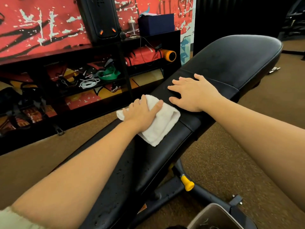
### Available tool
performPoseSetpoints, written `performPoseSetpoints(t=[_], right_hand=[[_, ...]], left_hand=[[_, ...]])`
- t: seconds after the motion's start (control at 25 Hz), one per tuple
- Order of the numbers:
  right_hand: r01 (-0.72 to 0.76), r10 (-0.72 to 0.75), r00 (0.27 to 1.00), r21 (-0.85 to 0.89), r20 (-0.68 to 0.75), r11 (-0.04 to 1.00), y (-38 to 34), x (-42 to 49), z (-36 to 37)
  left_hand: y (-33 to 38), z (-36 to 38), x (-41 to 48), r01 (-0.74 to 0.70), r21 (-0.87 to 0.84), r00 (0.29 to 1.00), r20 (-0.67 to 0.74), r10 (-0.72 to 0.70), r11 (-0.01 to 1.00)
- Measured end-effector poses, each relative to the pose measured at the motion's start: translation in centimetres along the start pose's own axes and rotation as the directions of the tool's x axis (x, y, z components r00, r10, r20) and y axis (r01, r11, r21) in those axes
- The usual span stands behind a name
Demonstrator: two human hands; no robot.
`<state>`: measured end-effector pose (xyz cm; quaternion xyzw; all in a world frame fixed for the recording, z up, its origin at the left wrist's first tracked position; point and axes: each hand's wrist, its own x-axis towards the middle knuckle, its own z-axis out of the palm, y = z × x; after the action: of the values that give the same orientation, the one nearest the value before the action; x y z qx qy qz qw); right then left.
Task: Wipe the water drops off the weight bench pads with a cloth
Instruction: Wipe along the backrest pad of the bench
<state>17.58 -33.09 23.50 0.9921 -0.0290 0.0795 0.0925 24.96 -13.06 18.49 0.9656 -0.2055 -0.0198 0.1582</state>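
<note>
A black weight bench runs from the near left to the far right. Its long back pad [148, 162] carries scattered water drops [122, 172] on the near part. The wider seat pad [234, 60] lies beyond. A folded white cloth [161, 126] rests on the back pad near the gap between the pads. My left hand [142, 113] presses flat on the cloth with the fingers spread over it. My right hand [193, 93] lies flat and open on the pad just beyond the cloth, holding nothing.
A low black shelf [92, 52] with bands, cables and an orange roller [170, 55] stands along the red graffiti wall at left. A tall black speaker [99, 19] sits on it. The bench frame's yellow knob [187, 183] and a grey bin [214, 219] are near right, on brown carpet.
</note>
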Motion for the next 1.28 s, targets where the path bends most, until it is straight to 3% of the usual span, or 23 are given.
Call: performPoseSetpoints(t=[0.16,0.24,0.52,0.76,0.92,1.08,1.16,1.28], right_hand=[[0.002,-0.002,1.000,0.008,-0.014,1.000,0.1,0.2,0.2],[-0.001,0.001,1.000,0.008,-0.020,1.000,0.1,0.1,0.3],[-0.009,0.009,1.000,0.013,-0.006,1.000,0.0,-0.1,-0.1],[-0.008,0.008,1.000,0.028,-0.019,1.000,-0.2,-0.1,-0.2],[-0.012,0.013,1.000,0.033,-0.028,0.999,-0.2,-0.3,-0.2],[-0.008,0.010,0.999,0.037,-0.036,0.999,-0.4,-0.3,0.0],[-0.017,0.018,0.999,0.034,-0.031,0.999,-0.4,-0.3,0.1],[-0.022,0.023,0.999,0.028,-0.028,0.999,-0.3,-0.2,0.1]], left_hand=[[0.7,1.8,-9.0,-0.220,-0.020,0.965,0.140,0.221,0.975],[0.3,2.2,-11.0,-0.248,-0.038,0.956,0.156,0.250,0.968],[-0.2,0.0,0.7,0.010,-0.077,1.000,0.018,-0.008,0.997],[0.8,0.3,-0.8,0.071,-0.011,0.997,0.043,-0.071,0.997],[3.5,1.8,-9.1,-0.110,-0.054,0.988,0.105,0.115,0.992],[0.6,4.5,-16.1,-0.358,0.173,0.932,0.004,0.362,0.918],[-0.9,5.0,-16.7,-0.389,0.208,0.915,-0.025,0.403,0.897],[0.7,4.3,-15.0,-0.376,0.228,0.926,0.051,0.375,0.898]])
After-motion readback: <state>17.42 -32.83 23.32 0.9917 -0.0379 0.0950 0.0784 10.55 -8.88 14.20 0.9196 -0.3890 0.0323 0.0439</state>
